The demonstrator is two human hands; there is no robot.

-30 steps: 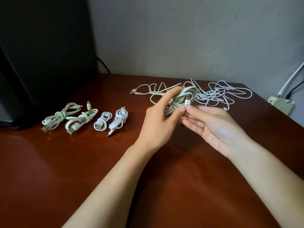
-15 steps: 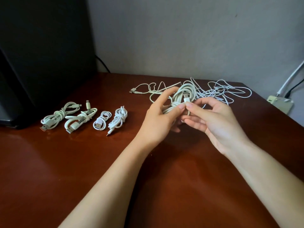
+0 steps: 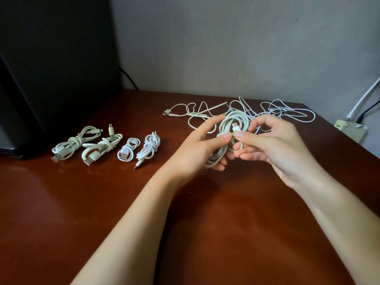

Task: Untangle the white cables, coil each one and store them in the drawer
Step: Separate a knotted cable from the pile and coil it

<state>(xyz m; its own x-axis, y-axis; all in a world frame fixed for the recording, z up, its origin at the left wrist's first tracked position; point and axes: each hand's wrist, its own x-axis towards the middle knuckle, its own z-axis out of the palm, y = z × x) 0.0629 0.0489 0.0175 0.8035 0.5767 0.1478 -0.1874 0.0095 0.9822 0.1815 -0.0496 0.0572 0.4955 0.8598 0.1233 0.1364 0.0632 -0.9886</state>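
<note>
Above the middle of the brown table (image 3: 205, 233), my left hand (image 3: 202, 147) grips a coiled white cable (image 3: 232, 122), its loops passing between thumb and fingers. My right hand (image 3: 275, 145) pinches that cable's plug end (image 3: 235, 126) against the coil, thumb tip touching my left thumb. Behind the hands lies a loose tangle of white cables (image 3: 283, 110), with one USB plug (image 3: 167, 113) stretched out to the left. Several coiled and tied cables (image 3: 107, 146) lie in a row at the left. No drawer is in view.
A large black object (image 3: 51, 68) stands at the back left on the table. A white power strip (image 3: 351, 130) with plugged cords sits past the table's right edge by the grey wall (image 3: 226, 44).
Both hands have dropped slightly toward me with the coil. My right fingers have curled in and now pinch the plug end against the loops.
</note>
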